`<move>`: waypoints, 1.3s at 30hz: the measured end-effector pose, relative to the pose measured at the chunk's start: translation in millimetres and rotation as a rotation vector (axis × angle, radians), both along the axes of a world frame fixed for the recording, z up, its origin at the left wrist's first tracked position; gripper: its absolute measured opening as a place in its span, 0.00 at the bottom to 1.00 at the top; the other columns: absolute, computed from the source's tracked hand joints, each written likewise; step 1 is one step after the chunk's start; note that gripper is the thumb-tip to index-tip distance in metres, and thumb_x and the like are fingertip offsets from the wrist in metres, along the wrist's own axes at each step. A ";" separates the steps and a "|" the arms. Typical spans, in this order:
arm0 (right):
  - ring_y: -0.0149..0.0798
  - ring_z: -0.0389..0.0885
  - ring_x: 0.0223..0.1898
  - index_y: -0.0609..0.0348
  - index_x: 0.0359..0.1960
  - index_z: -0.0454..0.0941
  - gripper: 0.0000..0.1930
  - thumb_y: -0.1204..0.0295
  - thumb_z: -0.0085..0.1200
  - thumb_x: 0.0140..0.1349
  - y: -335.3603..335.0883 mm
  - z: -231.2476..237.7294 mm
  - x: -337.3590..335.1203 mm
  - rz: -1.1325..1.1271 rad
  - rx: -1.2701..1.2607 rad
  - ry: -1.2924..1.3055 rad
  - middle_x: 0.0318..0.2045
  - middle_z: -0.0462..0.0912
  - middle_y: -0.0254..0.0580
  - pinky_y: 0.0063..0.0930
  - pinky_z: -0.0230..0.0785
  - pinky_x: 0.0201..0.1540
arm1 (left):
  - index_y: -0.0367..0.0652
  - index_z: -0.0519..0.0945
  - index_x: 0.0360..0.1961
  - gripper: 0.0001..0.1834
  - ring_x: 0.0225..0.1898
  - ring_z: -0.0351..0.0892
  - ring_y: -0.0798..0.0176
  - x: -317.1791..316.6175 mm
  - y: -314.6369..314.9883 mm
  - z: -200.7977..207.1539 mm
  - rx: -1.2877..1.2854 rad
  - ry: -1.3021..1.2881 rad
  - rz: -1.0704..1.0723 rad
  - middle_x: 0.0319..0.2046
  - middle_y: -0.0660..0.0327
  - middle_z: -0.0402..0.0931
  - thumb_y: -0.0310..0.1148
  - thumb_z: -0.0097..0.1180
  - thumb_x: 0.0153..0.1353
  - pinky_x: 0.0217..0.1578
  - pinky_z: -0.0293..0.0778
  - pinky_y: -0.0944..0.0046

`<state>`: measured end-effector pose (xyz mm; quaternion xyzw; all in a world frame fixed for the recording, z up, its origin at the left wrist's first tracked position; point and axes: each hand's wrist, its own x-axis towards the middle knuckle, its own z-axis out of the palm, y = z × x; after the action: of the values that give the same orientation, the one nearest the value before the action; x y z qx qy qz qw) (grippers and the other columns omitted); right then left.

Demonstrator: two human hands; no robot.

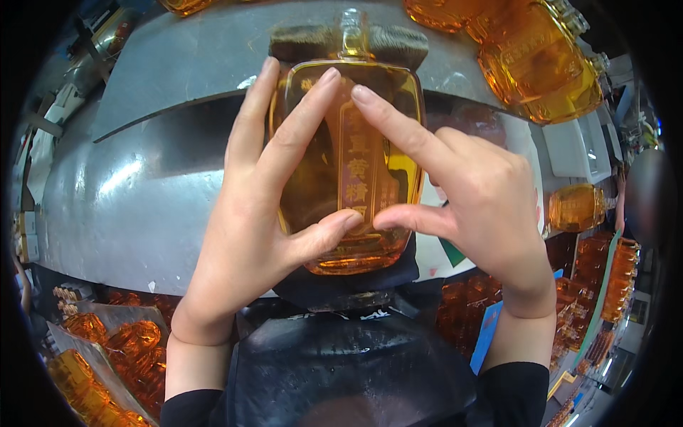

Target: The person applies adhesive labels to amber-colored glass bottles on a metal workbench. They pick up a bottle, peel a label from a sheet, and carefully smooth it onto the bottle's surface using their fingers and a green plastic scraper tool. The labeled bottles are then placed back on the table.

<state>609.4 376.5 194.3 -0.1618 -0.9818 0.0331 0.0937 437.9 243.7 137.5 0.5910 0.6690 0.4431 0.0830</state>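
A flat, broad-shouldered glass bottle (345,260) of amber liquid lies on its back before me, neck pointing away. Down the middle of its face runs a tall narrow label (354,153) with printed characters. My left hand (260,185) lies over the bottle's left side, fingers stretched and spread, thumb by the label's lower end. From the right, my right hand (480,181) reaches over with forefinger and thumb stretched apart. Its fingertip rests near the label's top, its thumb near the bottom, and the other fingers curl in. The bottle's neck (352,35) sits between two fuzzy grey pads (398,44).
More amber bottles (537,67) lie at the far right of the metal worktable (135,192). Another bottle (575,208) is beside a white tray (576,149). Crowded bottles (131,341) fill space at lower left and lower right. A blue panel (486,338) stands by my right forearm.
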 end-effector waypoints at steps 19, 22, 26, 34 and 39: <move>0.38 0.67 0.19 0.35 0.67 0.67 0.42 0.43 0.58 0.46 2.2 14.4 -0.8 0.003 -0.160 -0.025 0.17 0.64 0.38 0.33 0.64 0.25 | 0.44 0.65 0.68 0.45 0.71 0.53 0.46 4.6 0.1 4.6 0.020 -0.182 -0.007 0.71 0.46 0.49 0.38 0.66 0.46 0.68 0.54 0.51; 0.38 0.66 0.19 0.36 0.67 0.66 0.42 0.44 0.59 0.46 3.1 11.9 -0.7 0.023 -0.074 -0.018 0.17 0.65 0.38 0.32 0.64 0.25 | 0.43 0.63 0.69 0.46 0.72 0.51 0.45 0.3 0.1 6.6 -0.038 -0.045 -0.038 0.71 0.45 0.49 0.37 0.66 0.45 0.68 0.54 0.51; 0.38 0.67 0.19 0.38 0.68 0.65 0.43 0.44 0.59 0.46 3.9 8.9 0.0 0.000 0.002 -0.090 0.18 0.66 0.38 0.31 0.65 0.25 | 0.42 0.62 0.69 0.47 0.72 0.50 0.45 3.1 1.6 5.4 -0.030 -0.071 -0.036 0.71 0.44 0.48 0.34 0.65 0.45 0.68 0.53 0.51; 0.24 0.73 0.23 0.53 0.65 0.68 0.34 0.47 0.53 0.60 44.9 11.3 6.9 -0.068 -0.786 0.283 0.22 0.75 0.27 0.21 0.67 0.27 | 0.43 0.57 0.71 0.51 0.72 0.48 0.44 0.7 1.2 3.7 0.033 -0.091 -0.055 0.71 0.44 0.47 0.39 0.67 0.45 0.68 0.52 0.50; 0.20 0.74 0.30 0.64 0.58 0.72 0.28 0.54 0.54 0.64 60.5 6.0 13.1 -0.340 -1.030 0.645 0.31 0.76 0.30 0.12 0.68 0.35 | 0.42 0.55 0.71 0.53 0.73 0.46 0.44 2.9 5.0 -2.7 -0.013 -0.097 -0.042 0.72 0.45 0.43 0.44 0.68 0.46 0.68 0.52 0.50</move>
<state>622.5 437.0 200.3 -0.3220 -0.7228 0.5333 0.2991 440.7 248.7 134.8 0.5821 0.6546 0.4650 0.1285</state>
